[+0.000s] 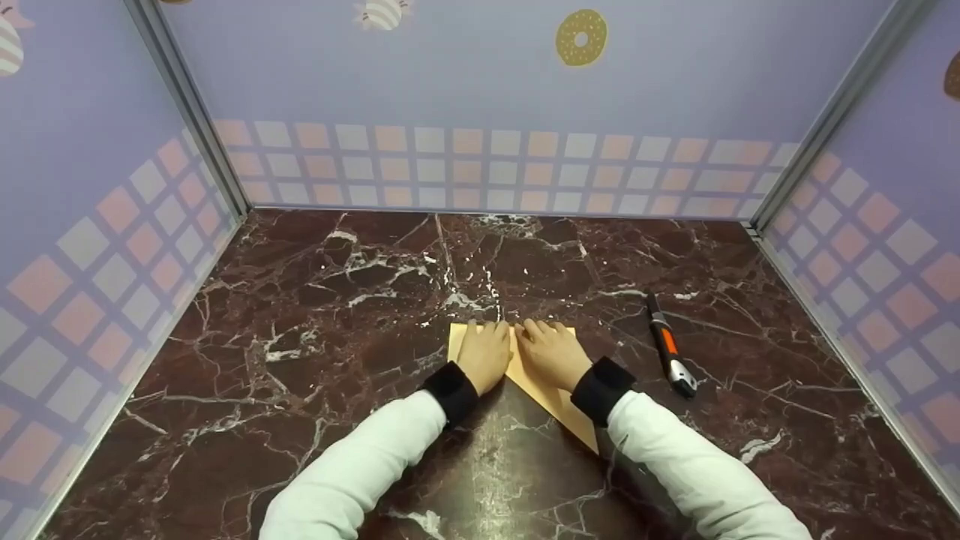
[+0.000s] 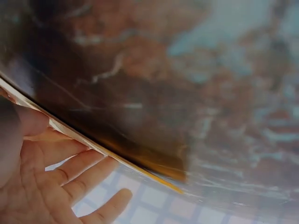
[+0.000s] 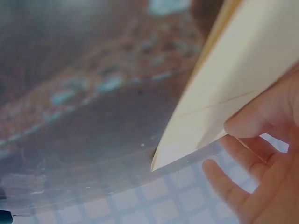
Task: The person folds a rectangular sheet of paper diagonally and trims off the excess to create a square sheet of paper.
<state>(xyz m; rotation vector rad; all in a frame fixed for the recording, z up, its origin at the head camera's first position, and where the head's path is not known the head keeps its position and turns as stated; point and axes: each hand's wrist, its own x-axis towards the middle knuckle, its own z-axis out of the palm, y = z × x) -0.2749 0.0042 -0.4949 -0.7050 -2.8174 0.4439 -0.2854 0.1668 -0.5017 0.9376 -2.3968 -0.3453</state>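
Marbled tabletop (image 1: 247, 420), paper (image 1: 559, 405) between fingers (image 1: 489, 334)

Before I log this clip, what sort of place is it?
Probably a purpose-built recording booth: patterned lilac panels, joined by metal corner posts, enclose a dark marble-look tabletop on three visible sides.

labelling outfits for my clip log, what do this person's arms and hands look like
The left sleeve and right sleeve are white and creased, with no visible markings. Each meets a black cuff or wristband. The left hand and right hand are bare: no gloves or rings show.
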